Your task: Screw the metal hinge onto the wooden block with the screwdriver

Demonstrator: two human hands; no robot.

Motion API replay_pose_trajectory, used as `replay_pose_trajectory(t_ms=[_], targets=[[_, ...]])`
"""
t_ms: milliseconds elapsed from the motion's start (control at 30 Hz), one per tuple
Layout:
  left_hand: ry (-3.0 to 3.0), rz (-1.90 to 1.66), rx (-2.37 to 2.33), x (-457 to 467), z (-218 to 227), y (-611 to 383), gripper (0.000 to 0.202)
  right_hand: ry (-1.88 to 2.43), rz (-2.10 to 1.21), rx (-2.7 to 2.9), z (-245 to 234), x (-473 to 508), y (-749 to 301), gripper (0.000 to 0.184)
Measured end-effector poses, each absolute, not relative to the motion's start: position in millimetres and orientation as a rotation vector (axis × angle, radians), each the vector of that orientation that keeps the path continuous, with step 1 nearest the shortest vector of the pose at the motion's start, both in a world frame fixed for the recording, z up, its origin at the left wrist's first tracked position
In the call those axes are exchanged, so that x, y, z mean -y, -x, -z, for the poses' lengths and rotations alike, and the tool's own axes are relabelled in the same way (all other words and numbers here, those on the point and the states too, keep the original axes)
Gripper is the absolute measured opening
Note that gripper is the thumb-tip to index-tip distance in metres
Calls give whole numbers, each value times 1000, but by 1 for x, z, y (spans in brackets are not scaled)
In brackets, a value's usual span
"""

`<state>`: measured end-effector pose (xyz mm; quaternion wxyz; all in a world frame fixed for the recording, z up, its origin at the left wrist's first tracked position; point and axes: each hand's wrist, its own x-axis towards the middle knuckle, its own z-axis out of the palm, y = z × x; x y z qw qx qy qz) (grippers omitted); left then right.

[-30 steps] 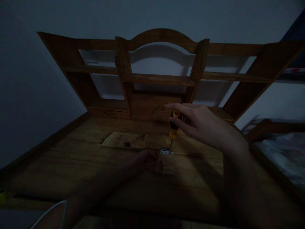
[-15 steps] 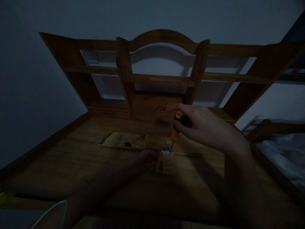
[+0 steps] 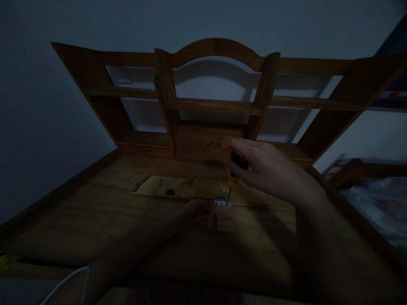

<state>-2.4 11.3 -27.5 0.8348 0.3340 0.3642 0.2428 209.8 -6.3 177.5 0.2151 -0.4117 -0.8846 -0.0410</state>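
The right hand (image 3: 265, 167) has its grip closed round the handle of a screwdriver (image 3: 233, 181), held tilted with the tip down at the right end of a small metal hinge (image 3: 220, 201), which lies along the far edge of a wood block (image 3: 225, 218) on the desk (image 3: 95, 199). The left hand (image 3: 194, 212) has its fingers at the block's left edge, though in the dim light I cannot tell whether its grip holds the block or merely touches it. Behind them, a shelf unit (image 3: 211, 106) stands at the back of the desk.
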Motion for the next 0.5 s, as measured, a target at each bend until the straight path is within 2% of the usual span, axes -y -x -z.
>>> replay_pose_trajectory(t_ms=[233,367,500], targets=[[-717,-486,-754,-13,29,2,8,1183,184,2400,-175,5,-207,22],[-723,-500,-761,-13,28,1,11,1180,144,2404,-177,8,-205,11],[-719,-494,-782,-11,24,1,7,1139,37,2416,-177,9,-207,19]])
